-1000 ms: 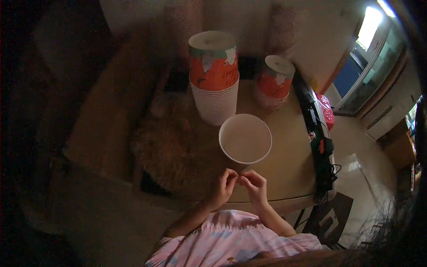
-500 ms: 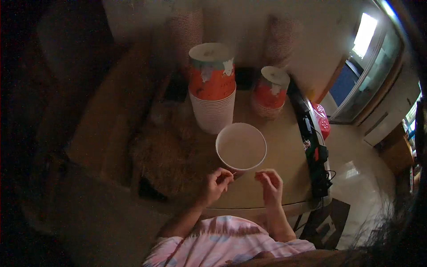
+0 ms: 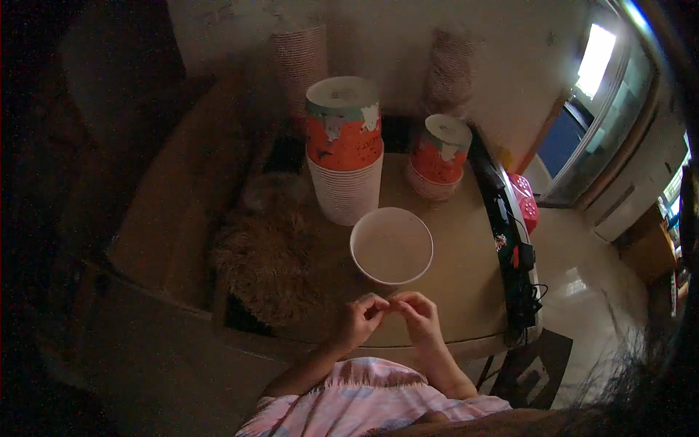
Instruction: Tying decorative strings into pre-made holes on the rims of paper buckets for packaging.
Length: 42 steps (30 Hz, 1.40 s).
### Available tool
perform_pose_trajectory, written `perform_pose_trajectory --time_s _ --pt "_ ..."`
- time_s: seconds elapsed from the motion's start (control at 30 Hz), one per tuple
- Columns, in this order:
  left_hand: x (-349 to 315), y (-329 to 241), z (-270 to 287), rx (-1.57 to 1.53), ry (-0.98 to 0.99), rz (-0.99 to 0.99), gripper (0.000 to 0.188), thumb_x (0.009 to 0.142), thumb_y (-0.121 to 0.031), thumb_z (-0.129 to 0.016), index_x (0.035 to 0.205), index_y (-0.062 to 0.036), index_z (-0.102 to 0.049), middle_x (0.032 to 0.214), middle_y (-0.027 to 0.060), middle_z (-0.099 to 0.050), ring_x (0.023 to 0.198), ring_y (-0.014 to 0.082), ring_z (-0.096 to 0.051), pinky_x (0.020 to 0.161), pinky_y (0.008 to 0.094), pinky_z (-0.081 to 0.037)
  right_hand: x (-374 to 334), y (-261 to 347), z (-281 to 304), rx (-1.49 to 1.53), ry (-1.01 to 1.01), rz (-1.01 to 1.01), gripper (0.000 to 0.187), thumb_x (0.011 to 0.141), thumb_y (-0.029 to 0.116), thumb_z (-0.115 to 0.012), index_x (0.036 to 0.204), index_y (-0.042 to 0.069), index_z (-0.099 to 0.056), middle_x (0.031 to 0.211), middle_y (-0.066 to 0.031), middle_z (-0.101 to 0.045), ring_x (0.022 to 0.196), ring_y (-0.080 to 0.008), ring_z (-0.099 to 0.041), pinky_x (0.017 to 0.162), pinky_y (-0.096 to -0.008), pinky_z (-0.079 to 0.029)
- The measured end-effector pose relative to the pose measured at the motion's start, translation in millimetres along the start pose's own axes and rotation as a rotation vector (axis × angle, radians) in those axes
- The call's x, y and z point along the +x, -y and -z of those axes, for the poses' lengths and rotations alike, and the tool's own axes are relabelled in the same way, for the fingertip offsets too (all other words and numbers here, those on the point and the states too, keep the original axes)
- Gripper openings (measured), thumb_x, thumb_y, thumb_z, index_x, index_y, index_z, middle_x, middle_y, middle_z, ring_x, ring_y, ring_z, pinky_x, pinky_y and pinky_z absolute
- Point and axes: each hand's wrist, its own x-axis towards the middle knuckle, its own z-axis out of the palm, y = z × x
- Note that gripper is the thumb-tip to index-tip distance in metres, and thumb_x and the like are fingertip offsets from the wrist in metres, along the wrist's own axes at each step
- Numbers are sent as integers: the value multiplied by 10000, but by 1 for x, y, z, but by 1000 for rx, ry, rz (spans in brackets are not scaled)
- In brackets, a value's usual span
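Observation:
My left hand and my right hand meet at the fingertips above the near edge of the round brown table. Both are pinched, and anything held between them is too small to make out. Just beyond them an open white paper cup stands upright with nothing visible inside. Behind it is a tall stack of upside-down paper cups with an orange and green print. A shorter stack of the same cups stands to its right.
A brown shaggy mat or cushion lies on the table's left part. A long black strip with cables runs along the right edge, next to a pink-red object. Tiled floor and a bright window lie to the right.
Half a second ago my hands were apart near the table edge. They have come back together at the fingertips, as they were one second ago. The cups have not moved.

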Motion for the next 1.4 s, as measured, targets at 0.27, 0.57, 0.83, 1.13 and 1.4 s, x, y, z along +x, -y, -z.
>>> perform_pose_trajectory --time_s 0.27,0.57,0.83,1.13,1.4 --pt "59 -46 39 582 -107 -489 222 672 17 -665 862 -78 -602 1027 71 -563 916 245 -563 897 367 -401 -58 82 81 669 965 602 198 730 108 -621 568 43 -525 459 -59 -360 391 -236 -338 423 -342 -315" --pt "58 -44 29 578 207 -384 110 762 -72 -581 857 -60 -636 812 122 -628 842 293 -593 946 418 -362 14 7 24 -53 170 -27 135 844 99 -602 931 -3 -593 877 -41 -632 804 -105 -574 743 -228 -442" --pt "51 -51 16 422 283 -212 234 744 -30 -575 974 -25 -615 955 133 -627 936 303 -584 836 366 -456 22 6 17 -64 131 67 146 863 67 -568 980 -16 -588 923 -35 -634 841 -105 -572 764 -235 -444" --pt "53 -52 10 457 360 -185 266 754 -8 -549 1016 -9 -593 1002 152 -613 951 305 -582 839 364 -455 22 -14 26 151 42 -104 167 852 1 -540 1018 -1 -563 970 -55 -615 891 -138 -580 806 -261 -450" --pt "53 -43 1 492 378 -179 257 755 -7 -538 1006 -8 -594 969 154 -621 925 303 -593 815 362 -466 20 -20 33 -27 103 122 127 842 25 -579 952 23 -514 925 -50 -604 875 -128 -574 807 -271 -449"
